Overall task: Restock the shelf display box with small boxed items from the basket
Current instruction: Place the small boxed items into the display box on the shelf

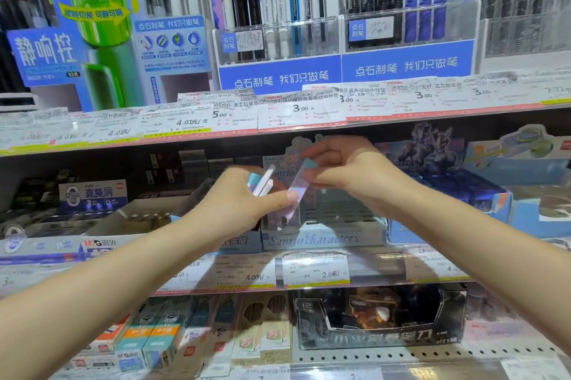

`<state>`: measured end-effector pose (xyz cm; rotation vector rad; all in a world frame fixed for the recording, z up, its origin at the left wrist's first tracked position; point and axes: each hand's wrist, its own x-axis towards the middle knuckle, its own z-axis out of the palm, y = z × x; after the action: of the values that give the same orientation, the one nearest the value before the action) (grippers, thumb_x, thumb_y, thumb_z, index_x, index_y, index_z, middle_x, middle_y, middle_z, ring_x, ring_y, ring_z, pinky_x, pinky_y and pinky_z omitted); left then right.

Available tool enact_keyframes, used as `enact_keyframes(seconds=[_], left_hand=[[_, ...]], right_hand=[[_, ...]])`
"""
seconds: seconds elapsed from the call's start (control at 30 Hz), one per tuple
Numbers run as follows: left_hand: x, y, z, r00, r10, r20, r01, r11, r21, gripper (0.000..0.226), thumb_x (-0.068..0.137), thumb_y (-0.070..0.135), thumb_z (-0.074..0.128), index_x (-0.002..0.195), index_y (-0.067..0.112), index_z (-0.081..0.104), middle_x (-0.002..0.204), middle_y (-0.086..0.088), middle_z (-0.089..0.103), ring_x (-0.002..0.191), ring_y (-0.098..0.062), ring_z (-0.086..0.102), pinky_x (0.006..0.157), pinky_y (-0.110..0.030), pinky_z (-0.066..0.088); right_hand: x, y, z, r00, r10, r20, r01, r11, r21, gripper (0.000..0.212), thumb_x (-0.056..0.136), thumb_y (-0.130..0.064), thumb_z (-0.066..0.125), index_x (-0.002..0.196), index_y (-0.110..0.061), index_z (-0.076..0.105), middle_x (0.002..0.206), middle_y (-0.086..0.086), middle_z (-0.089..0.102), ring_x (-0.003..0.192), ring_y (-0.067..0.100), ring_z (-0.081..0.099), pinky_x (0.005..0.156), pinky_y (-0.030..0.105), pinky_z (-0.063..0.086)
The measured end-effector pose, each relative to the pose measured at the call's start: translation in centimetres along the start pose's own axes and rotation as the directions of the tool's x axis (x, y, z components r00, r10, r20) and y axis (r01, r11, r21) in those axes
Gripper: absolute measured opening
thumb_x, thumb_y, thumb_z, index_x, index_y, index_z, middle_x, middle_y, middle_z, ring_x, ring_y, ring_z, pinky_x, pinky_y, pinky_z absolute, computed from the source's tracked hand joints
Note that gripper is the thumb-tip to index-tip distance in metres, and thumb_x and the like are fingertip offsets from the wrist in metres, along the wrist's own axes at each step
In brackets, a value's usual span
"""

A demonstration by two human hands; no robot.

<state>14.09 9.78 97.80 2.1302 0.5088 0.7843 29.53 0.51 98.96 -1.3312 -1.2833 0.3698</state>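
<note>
My left hand (238, 200) grips a few slim boxed items (262, 181), white with teal ends, in front of the middle shelf. My right hand (343, 169) pinches the top of one long pale lilac box (298, 191) that hangs tilted over the light blue display box (324, 236) marked with cursive lettering. My left thumb touches the lower part of that lilac box. The display box stands on the middle shelf and has rows of items inside. The basket is out of view.
Other display boxes flank it: a blue one (463, 194) to the right, a grey open carton (129, 219) to the left. Price-tag strips (278, 274) line the shelf edges. Pen racks (340, 24) fill the upper shelf, pencil boxes (173, 336) the lower one.
</note>
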Motion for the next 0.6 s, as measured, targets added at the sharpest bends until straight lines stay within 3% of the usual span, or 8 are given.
enact_keyframes(seconds=[0.07, 0.13, 0.27, 0.33, 0.4, 0.5, 0.6], left_hand=[[0.4, -0.6, -0.5, 0.99, 0.118, -0.074, -0.095, 0.961, 0.259, 0.025, 0.083, 0.024, 0.066, 0.077, -0.001, 0.066, 0.047, -0.002, 0.047, 0.035, -0.005, 0.03, 0.038, -0.015, 0.026], [0.6, -1.1, -1.0, 0.984, 0.175, -0.023, -0.146, 0.881, 0.451, 0.014, 0.082, 0.016, 0.059, 0.086, 0.005, 0.067, 0.057, -0.008, 0.057, 0.04, -0.006, 0.034, 0.043, -0.018, 0.028], [0.3, -1.2, -1.1, 0.974, 0.171, 0.146, -0.225, 0.752, 0.62, 0.025, 0.076, 0.006, 0.052, 0.096, 0.009, 0.067, 0.087, -0.006, 0.07, 0.064, -0.012, 0.056, 0.064, -0.033, 0.046], [0.3, -1.3, -1.1, 0.968, 0.171, 0.184, -0.25, 0.723, 0.644, 0.036, 0.076, 0.007, 0.052, 0.106, 0.018, 0.067, 0.096, -0.004, 0.071, 0.072, -0.012, 0.061, 0.072, -0.037, 0.051], [0.1, -1.2, -1.0, 0.965, 0.142, 0.222, -0.256, 0.698, 0.669, 0.043, 0.078, 0.007, 0.052, 0.114, 0.026, 0.064, 0.094, 0.001, 0.071, 0.056, 0.0, 0.054, 0.061, -0.027, 0.049], [0.1, -0.9, -1.0, 0.961, 0.12, 0.251, -0.265, 0.668, 0.696, 0.042, 0.08, 0.006, 0.052, 0.114, 0.026, 0.064, 0.076, 0.009, 0.064, 0.047, 0.008, 0.047, 0.046, -0.015, 0.031], [0.3, -0.6, -1.4, 0.957, 0.113, 0.265, -0.272, 0.665, 0.696, 0.039, 0.079, 0.004, 0.051, 0.11, 0.023, 0.065, 0.062, 0.004, 0.056, 0.044, 0.002, 0.044, 0.042, -0.017, 0.026]], right_hand=[[0.7, 0.0, -0.9, 0.998, -0.048, -0.048, 0.04, 0.986, -0.164, 0.022, 0.076, 0.005, 0.066, 0.096, -0.002, 0.063, 0.075, 0.001, 0.06, 0.062, 0.003, 0.057, 0.056, 0.005, 0.047], [1.5, 0.3, -1.3, 0.992, -0.102, -0.07, 0.077, 0.953, -0.292, 0.023, 0.076, 0.007, 0.065, 0.098, 0.002, 0.063, 0.082, 0.005, 0.06, 0.07, 0.01, 0.055, 0.059, 0.005, 0.044], [2.4, 1.6, -1.3, 0.991, -0.108, -0.078, 0.068, 0.915, -0.398, 0.02, 0.076, 0.007, 0.063, 0.089, -0.008, 0.064, 0.083, 0.008, 0.059, 0.081, 0.022, 0.058, 0.069, 0.019, 0.046], [2.5, 2.3, -1.0, 0.992, -0.108, -0.06, 0.074, 0.909, -0.409, 0.02, 0.077, 0.008, 0.061, 0.09, -0.007, 0.064, 0.085, 0.012, 0.062, 0.081, 0.024, 0.059, 0.067, 0.014, 0.045], [2.5, 2.7, -0.5, 0.992, -0.118, -0.041, 0.089, 0.896, -0.436, 0.02, 0.077, 0.009, 0.06, 0.093, -0.002, 0.065, 0.09, 0.016, 0.062, 0.082, 0.026, 0.06, 0.064, 0.008, 0.044], [2.6, 3.0, -0.2, 0.992, -0.122, -0.02, 0.099, 0.876, -0.471, 0.019, 0.079, 0.007, 0.06, 0.096, 0.001, 0.065, 0.085, 0.009, 0.058, 0.08, 0.02, 0.056, 0.061, 0.001, 0.039], [2.8, 3.0, -0.2, 0.993, -0.116, 0.018, 0.108, 0.839, -0.534, 0.017, 0.08, 0.001, 0.062, 0.094, -0.005, 0.067, 0.073, -0.007, 0.054, 0.079, 0.016, 0.056, 0.07, 0.01, 0.044]])
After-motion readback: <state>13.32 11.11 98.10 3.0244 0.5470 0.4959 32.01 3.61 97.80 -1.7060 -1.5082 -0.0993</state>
